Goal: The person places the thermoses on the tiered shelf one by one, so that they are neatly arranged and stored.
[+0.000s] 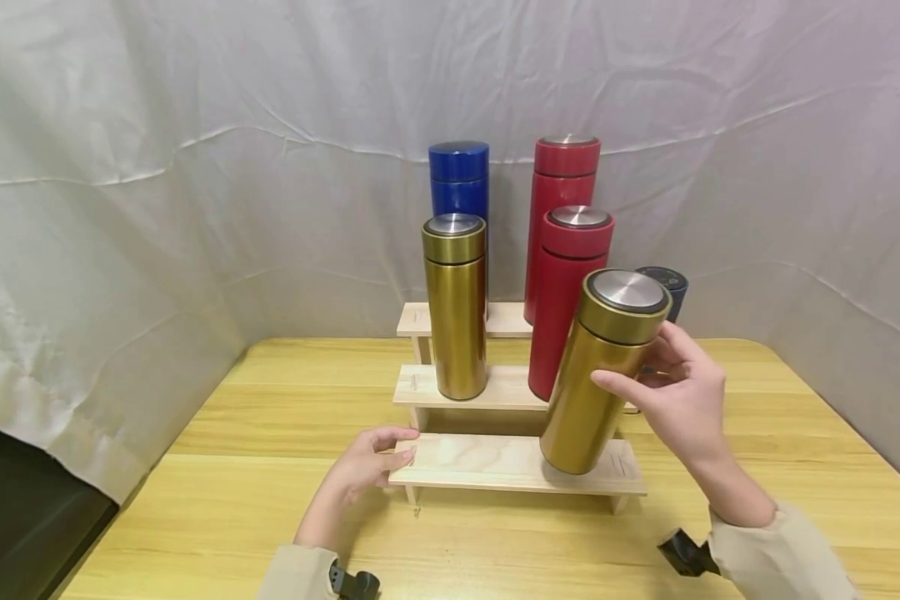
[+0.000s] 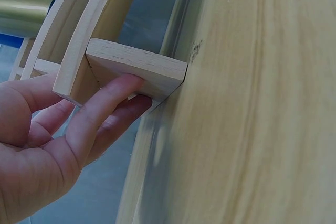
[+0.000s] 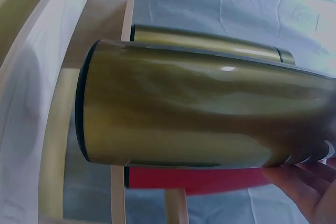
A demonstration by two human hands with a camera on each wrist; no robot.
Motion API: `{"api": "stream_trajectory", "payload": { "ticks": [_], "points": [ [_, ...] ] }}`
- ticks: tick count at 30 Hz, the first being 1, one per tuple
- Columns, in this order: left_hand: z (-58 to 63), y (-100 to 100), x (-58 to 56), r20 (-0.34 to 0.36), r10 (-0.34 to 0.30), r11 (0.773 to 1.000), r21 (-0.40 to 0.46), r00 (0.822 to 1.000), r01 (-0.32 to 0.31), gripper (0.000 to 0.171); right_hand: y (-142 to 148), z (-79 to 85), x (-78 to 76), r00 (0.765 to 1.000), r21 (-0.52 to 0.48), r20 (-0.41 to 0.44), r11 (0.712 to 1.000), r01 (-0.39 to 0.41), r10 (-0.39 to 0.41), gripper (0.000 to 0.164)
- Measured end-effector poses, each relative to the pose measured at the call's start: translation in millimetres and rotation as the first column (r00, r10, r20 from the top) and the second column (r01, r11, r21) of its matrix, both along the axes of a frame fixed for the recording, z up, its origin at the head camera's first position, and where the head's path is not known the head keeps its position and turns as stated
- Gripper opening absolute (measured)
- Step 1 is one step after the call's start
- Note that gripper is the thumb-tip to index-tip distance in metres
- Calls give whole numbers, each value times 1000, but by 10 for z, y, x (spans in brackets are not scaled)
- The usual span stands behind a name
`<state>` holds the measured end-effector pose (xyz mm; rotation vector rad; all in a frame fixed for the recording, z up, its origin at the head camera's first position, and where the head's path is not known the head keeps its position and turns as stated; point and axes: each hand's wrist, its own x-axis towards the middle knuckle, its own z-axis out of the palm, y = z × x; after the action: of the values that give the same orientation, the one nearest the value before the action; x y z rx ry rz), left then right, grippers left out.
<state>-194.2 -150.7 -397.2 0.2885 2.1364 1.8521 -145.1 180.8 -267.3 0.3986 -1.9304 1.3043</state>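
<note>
My right hand (image 1: pixel 682 400) holds a gold thermos flask (image 1: pixel 607 375) near its lid, thumb in front and fingers behind. The flask leans, its lid to the right and its base over the right part of the bottom step. In the right wrist view its black base edge hangs apart from the pale wooden board. At the left end of the bottom step, my left hand (image 1: pixel 363 462) grips the three-step wooden rack (image 1: pixel 472 458); the left wrist view has fingers against its leg (image 2: pixel 142 66). A second gold flask (image 1: pixel 456 325) and a red flask (image 1: pixel 566 275) stand on the middle step.
On the top step are a blue flask (image 1: pixel 459 179) and another red flask (image 1: pixel 562 183). A dark cylinder (image 1: pixel 667 283) shows partly behind the held flask. Pale cloth (image 1: pixel 330 208) surrounds the wooden table (image 1: pixel 270 425) at the back and sides.
</note>
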Motion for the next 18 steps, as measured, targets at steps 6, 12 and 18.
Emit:
{"api": "stream_trajectory", "payload": {
  "ticks": [6, 12, 18],
  "points": [
    [-7, -6, -2, -4, 1, 1000, -3, 1000, -1, 38, -160, -31, -57, 997, -24, -9, 997, -78, 78, 59],
    [-14, -11, -5, -15, 4, 1000, -17, 1000, -4, 38, -339, -65, -98, 993, -53, 5, 992, -113, 114, 60],
    [0, 1, 1, -16, 20, 999, -42, 1000, -20, 37, -507, -114, -143, 995, -28, 34, 995, -97, 98, 60]
  ]
}}
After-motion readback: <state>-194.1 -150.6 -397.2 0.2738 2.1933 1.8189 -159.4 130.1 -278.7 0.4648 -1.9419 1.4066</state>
